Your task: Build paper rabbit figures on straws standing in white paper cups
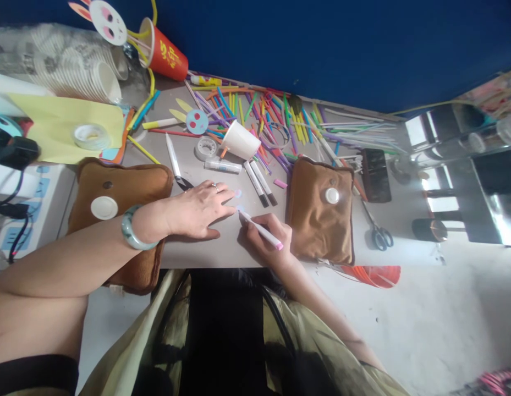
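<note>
My left hand [195, 209] rests palm down on the table, fingers stretched out, with a ring and a jade-like bangle on that arm. By its fingertips lies a small pale pink and blue piece [237, 193]; its exact form is too small to tell. My right hand [278, 256] grips a white marker with a pink end [265, 234], its tip pointing down beside the left fingers. Two capped white markers [255, 179] lie just beyond the hands, near a pink cap [280, 183]. Black-handled scissors [183, 182] are partly hidden behind my left hand.
Brown cushioned pouches, one on the left [123, 179] and one on the right [317, 220], flank the hands. Behind are a paper cup [240, 139], a tape roll [206, 147] and many coloured sticks [272, 113]. Scissors [379, 234] lie at right; a red cup [168, 58] stands back left.
</note>
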### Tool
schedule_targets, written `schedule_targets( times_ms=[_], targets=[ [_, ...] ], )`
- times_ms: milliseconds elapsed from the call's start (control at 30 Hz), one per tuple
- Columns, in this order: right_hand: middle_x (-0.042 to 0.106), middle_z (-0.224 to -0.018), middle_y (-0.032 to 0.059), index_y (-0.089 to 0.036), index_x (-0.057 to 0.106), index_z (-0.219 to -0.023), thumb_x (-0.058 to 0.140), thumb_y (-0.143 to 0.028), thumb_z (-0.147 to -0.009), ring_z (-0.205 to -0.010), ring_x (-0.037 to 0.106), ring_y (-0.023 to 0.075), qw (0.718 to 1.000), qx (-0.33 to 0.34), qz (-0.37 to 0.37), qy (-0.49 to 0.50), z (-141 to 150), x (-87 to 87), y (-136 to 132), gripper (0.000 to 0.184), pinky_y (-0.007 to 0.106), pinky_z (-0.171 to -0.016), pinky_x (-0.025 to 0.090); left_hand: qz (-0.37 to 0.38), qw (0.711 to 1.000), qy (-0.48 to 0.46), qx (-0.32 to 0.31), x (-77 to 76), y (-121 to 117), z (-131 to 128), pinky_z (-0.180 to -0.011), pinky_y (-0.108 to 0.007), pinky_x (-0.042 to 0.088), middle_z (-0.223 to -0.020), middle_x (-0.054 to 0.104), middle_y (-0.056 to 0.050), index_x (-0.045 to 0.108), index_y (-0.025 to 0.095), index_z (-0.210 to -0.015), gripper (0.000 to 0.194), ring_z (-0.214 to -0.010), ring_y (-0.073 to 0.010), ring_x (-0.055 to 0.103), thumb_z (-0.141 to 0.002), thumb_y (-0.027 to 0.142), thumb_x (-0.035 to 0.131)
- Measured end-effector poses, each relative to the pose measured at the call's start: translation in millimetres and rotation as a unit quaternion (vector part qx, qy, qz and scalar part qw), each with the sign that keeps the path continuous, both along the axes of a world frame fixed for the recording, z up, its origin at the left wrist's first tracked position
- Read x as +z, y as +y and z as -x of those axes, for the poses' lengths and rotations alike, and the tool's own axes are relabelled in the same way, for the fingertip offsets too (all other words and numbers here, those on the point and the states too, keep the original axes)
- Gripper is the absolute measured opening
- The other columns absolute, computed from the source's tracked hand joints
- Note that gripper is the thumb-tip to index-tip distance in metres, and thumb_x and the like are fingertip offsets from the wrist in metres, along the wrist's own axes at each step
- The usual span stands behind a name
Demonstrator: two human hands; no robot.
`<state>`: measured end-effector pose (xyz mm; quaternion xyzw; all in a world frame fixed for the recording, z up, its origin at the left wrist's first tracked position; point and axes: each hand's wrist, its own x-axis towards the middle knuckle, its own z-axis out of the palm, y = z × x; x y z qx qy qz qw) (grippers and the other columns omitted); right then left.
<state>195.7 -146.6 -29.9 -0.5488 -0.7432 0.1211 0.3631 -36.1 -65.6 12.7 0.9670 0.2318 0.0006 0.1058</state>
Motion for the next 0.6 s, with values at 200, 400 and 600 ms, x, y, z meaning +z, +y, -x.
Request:
schedule_targets(
  times_ms=[200, 400, 600],
  targets=[
    [0.068, -0.061, -0.0017, -0.023, 0.060, -0.080, 0.062, -0.024, -0.088, -0.047, 0.061, 0.0121, 1.000, 0.000, -0.026, 0.001, -0.7, 0.2, 0.3, 0.008, 0.022, -0.048, 0.047, 0.006, 1.000, -0.004, 0.002, -0.6, 0.1, 0.0, -0.107, -0.047, 0.044, -0.149, 0.056, -0.016, 0.070, 0.022, -0.124, 0.049, -0.132, -0.0357, 0.052, -0.081, 0.043, 0.079],
    [0.070, -0.065, -0.0013, -0.022, 0.061, -0.085, 0.064, -0.023, -0.090, -0.050, 0.064, 0.0123, 0.999, -0.009, -0.035, 0.012, -1.1, -1.2, 0.4, 0.006, 0.021, -0.050, 0.048, 0.001, 1.000, 0.000, -0.003, -0.7, 0.7, -0.6, -0.106, -0.046, 0.044, -0.147, 0.057, -0.016, 0.070, 0.022, -0.124, 0.049, -0.130, -0.0344, 0.053, -0.082, 0.045, 0.078],
    [0.072, -0.066, -0.0009, -0.022, 0.062, -0.085, 0.064, -0.023, -0.091, -0.050, 0.064, 0.0121, 0.999, 0.003, -0.028, 0.016, -0.6, -1.5, 0.8, 0.006, 0.021, -0.052, 0.050, 0.002, 1.000, 0.012, -0.004, 0.9, 0.6, -0.9, -0.107, -0.048, 0.044, -0.150, 0.055, -0.017, 0.070, 0.020, -0.125, 0.050, -0.133, -0.0361, 0.051, -0.082, 0.045, 0.079]
  ],
)
